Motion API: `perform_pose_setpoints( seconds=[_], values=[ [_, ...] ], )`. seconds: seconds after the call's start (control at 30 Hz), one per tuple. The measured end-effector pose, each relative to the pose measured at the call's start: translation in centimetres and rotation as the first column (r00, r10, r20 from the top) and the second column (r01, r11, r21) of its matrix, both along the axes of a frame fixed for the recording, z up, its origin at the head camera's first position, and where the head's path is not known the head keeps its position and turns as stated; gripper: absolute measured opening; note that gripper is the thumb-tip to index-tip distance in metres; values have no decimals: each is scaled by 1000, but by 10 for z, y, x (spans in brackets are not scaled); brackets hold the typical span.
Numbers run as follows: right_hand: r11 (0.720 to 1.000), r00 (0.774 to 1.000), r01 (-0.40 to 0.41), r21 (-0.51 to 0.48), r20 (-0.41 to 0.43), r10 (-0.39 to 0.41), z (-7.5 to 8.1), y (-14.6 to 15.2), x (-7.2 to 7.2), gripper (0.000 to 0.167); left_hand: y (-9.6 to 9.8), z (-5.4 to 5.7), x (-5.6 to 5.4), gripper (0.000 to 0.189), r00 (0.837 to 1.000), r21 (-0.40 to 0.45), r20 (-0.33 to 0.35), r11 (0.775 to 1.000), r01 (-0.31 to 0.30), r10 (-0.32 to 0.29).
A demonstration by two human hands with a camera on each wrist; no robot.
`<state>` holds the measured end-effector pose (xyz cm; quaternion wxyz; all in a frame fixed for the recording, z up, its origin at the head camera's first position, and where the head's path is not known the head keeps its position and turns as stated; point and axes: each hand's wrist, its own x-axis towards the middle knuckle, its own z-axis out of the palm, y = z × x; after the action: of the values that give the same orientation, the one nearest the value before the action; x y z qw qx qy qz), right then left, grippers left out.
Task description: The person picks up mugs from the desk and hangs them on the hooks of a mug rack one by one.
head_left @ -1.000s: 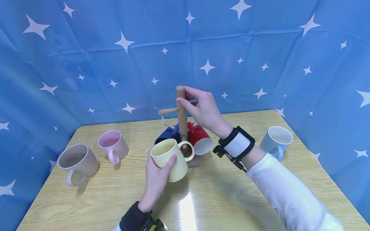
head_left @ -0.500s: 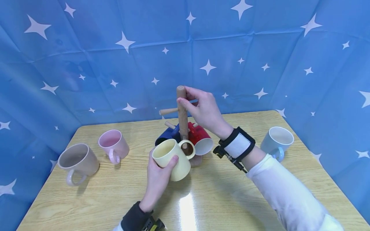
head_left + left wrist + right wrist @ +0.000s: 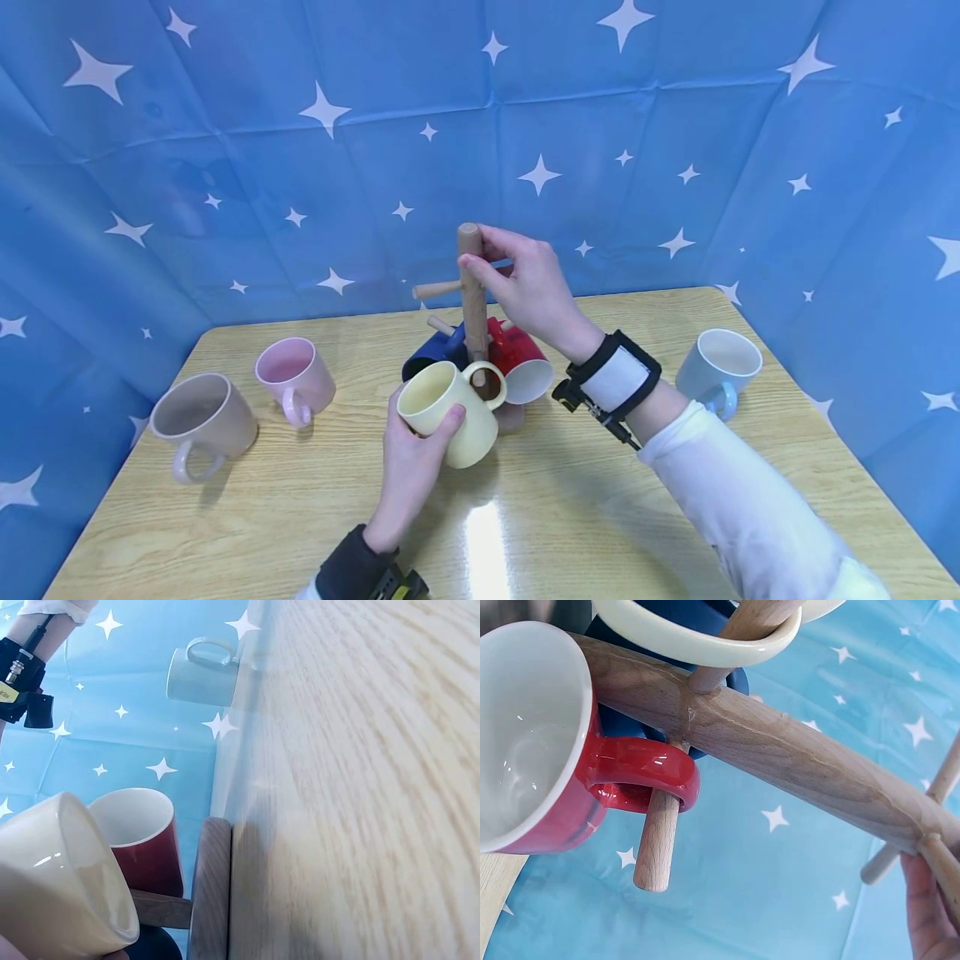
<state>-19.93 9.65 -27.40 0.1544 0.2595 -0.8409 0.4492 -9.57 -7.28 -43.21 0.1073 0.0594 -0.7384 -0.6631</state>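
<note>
My left hand (image 3: 412,454) grips a pale yellow mug (image 3: 465,421) by its body, its mouth tilted up and to the left. In the right wrist view the mug's handle (image 3: 697,651) loops around a peg (image 3: 754,621) of the wooden mug tree (image 3: 795,754). Near the top of the tree's post (image 3: 474,308), my right hand (image 3: 528,279) pinches the wood between thumb and fingers. A red mug (image 3: 559,829) hangs by its handle on a lower peg (image 3: 656,844). Behind the post is a dark blue mug (image 3: 435,350), partly hidden.
On the left of the table (image 3: 300,517) stand a pink mug (image 3: 307,379) and a greyish-beige mug (image 3: 225,425). A pale blue mug (image 3: 708,371) stands at the right. Behind the table hangs a blue star-patterned cloth (image 3: 375,167).
My left hand has shifted the yellow mug slightly right and up, toward the post. The right hand keeps its hold on the mug tree.
</note>
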Motion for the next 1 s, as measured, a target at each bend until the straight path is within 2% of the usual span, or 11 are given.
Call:
perform_pose_setpoints(
  seconds=[0.27,0.8,1.0],
  values=[
    [1000,1000,3,-1,-5,-3,-1,0,0,41,2,0,2,67,1000,-3,11,1000,-10,10],
    [1000,1000,3,-5,-3,-3,-2,0,0,41,3,-3,2,77,998,-19,60,1000,16,-15],
    [1000,1000,6,-4,-4,-6,-2,0,0,41,3,-4,2,79,998,-18,58,1000,20,-19]
  ],
)
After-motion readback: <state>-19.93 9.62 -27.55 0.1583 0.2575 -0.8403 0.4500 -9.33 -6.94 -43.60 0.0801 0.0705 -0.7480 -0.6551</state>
